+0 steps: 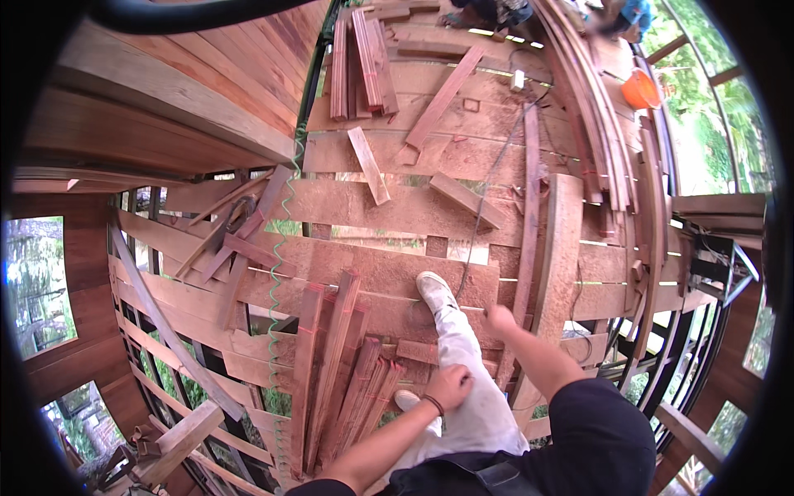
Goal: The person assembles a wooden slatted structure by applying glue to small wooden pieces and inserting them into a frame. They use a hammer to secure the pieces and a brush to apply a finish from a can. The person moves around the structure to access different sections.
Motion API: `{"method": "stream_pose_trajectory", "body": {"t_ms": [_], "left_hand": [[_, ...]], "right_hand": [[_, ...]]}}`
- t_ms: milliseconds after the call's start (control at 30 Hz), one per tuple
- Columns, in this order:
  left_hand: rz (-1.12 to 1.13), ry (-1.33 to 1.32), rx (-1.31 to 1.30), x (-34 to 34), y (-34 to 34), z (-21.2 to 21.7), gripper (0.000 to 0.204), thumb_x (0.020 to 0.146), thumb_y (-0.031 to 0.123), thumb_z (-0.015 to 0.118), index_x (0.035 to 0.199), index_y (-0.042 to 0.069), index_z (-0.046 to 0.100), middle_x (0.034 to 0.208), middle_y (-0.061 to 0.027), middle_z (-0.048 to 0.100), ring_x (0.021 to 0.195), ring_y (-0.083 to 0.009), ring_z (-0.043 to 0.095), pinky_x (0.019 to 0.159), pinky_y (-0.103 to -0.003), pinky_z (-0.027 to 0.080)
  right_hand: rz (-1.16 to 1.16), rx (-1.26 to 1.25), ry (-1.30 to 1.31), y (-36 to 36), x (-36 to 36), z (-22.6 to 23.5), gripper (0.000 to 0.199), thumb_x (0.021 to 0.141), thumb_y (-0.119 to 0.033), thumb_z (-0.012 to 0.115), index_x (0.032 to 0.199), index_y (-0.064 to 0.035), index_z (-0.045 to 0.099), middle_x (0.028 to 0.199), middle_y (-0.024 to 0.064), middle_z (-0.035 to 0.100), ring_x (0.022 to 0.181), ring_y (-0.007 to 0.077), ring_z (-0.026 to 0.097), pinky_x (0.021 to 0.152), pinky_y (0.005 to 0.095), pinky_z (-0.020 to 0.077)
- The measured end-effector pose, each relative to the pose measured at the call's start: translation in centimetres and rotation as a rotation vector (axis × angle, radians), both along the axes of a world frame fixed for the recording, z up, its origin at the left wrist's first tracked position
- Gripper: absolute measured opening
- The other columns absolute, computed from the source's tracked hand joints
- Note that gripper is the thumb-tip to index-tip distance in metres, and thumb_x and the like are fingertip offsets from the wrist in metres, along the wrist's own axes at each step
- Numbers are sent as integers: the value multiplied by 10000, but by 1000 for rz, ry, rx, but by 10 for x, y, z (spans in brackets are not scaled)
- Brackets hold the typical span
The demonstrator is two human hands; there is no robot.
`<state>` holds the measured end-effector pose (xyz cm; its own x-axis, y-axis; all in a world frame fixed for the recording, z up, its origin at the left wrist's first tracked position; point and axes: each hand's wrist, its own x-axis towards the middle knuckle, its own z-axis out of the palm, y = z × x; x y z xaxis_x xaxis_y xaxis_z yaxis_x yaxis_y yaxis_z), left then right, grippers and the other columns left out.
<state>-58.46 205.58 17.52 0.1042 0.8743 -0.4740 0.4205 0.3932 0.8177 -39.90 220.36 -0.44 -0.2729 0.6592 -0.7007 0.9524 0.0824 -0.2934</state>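
Observation:
My left hand, with a dark band at the wrist, is loosely curled over my pale trousers. Nothing shows in its fingers. Farther forward and to the right, my right hand is closed, its fingers folded in, and I see nothing in it. One of my shoes stands forward on the sawdust-covered planks; the other shoe is farther back. Left of my legs lie bundles of reddish boards. To the right, a long thick plank runs away from me.
Gaps open between the floor planks. A green coiled hose runs down the left, and a dark cable crosses the middle. Long stacked boards and an orange bucket are at the far right. People are at the far end.

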Motion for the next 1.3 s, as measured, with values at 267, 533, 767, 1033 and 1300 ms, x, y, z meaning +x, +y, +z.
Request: {"method": "stream_pose_trajectory", "body": {"t_ms": [267, 533, 767, 1033, 1300], "left_hand": [[282, -143, 188, 5, 50, -52, 67, 828, 143, 666, 822, 94, 621, 774, -109, 619, 701, -332, 618, 621, -446, 487], [557, -276, 297, -7, 82, -92, 79, 787, 86, 672, 852, 84, 627, 756, -104, 600, 671, -325, 607, 595, -430, 480], [590, -285, 319, -28, 96, -101, 80, 784, 85, 670, 851, 87, 626, 756, -104, 600, 674, -326, 609, 598, -435, 482], [669, -68, 245, 7, 84, -73, 51, 835, 136, 647, 864, 98, 633, 772, -118, 617, 699, -340, 627, 625, -454, 500], [1315, 24, -216, -60, -22, -29, 516, 935, 367, 653, 1360, 93, 551, 1049, -156, 747, 986, -310, 723, 878, -420, 559]], "right_hand": [[361, 323, 107, 260, -194, -202, 319, 878, -149, 543, 1151, -37, 665, 1316, 171, 568, 1255, 366, 549, 997, 476, 520], [383, 267, -5, 373, -329, -282, 450, 928, -127, 480, 1353, -16, 579, 1602, 151, 343, 1367, 403, 476, 1102, 487, 461], [349, 251, 24, 400, -316, -319, 525, 885, -145, 566, 1390, -2, 544, 1560, 209, 402, 1328, 404, 516, 1085, 462, 467], [-465, -218, 701, 207, -276, -87, 117, 913, -56, 691, 1010, 8, 680, 817, 77, 699, 785, 185, 680, 740, 315, 552], [75, -701, 687, 92, -287, 199, 152, 900, -78, 706, 876, -26, 566, 876, 100, 696, 827, 161, 684, 794, 306, 550]]}}
